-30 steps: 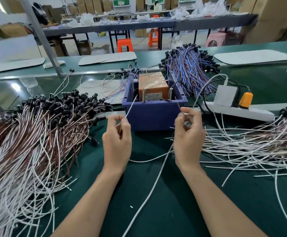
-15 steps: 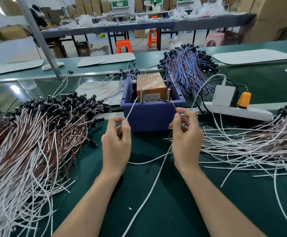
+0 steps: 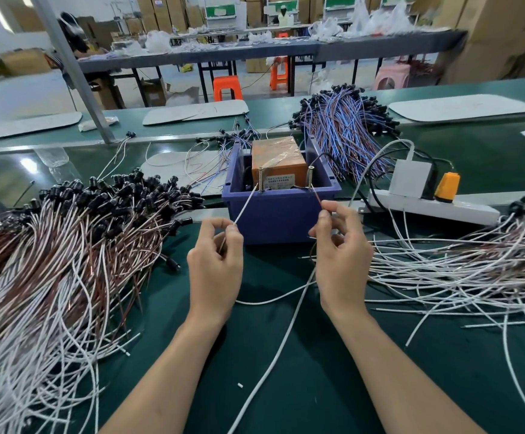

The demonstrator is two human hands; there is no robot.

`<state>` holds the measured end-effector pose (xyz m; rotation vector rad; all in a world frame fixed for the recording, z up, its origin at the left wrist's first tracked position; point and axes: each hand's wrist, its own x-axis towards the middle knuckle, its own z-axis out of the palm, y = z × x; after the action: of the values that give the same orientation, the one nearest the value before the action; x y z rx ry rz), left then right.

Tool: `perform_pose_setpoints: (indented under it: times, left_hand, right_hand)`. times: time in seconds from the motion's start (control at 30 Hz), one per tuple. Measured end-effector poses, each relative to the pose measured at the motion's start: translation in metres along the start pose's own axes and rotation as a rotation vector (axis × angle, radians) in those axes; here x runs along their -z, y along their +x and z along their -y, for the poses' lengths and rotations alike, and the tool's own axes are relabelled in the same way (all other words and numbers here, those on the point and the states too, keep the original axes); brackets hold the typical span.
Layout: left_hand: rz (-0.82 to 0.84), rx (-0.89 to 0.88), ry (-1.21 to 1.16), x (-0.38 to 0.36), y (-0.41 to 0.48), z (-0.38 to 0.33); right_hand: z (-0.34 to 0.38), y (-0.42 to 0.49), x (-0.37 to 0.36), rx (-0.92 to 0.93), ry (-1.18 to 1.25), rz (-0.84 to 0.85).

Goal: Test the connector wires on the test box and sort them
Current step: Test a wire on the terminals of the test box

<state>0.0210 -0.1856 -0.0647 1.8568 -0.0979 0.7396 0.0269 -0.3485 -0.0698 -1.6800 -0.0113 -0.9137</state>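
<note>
Heaped brown-and-white wires with glossy black plug connectors (image 3: 82, 220) lie left, judged one sorted lot. The left hand (image 3: 215, 264) pinches a thin white lead (image 3: 245, 205) up to the blue plastic test box (image 3: 280, 214). The right hand (image 3: 342, 255) pinches a brown lead (image 3: 318, 198) likewise, apparently to complete the test circuit. Loose white wires (image 3: 458, 270) sprawl at right.

workshop hall, pale floor (image 3: 17, 95)
long grey tables (image 3: 286, 49), orange stools (image 3: 227, 87) by them — cardboard boxes (image 3: 505, 36) stacked at right
</note>
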Motion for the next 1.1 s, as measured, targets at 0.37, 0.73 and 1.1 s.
perform_pose_setpoints:
  times: [0.37,0.73,1.1]
  left_hand:
    - [-0.008,-0.001,-0.016,0.0,0.0,0.002]
    - [0.0,0.025,-0.016,0.0,0.0,0.0]
    - [-0.277,0.263,-0.131,0.004,0.011,0.005]
  right_hand:
    - [0.002,0.0,0.002,0.016,-0.053,0.001]
    - [0.003,0.0,0.0,0.003,-0.022,-0.001]
    - [0.007,-0.001,0.003,-0.099,0.104,-0.013]
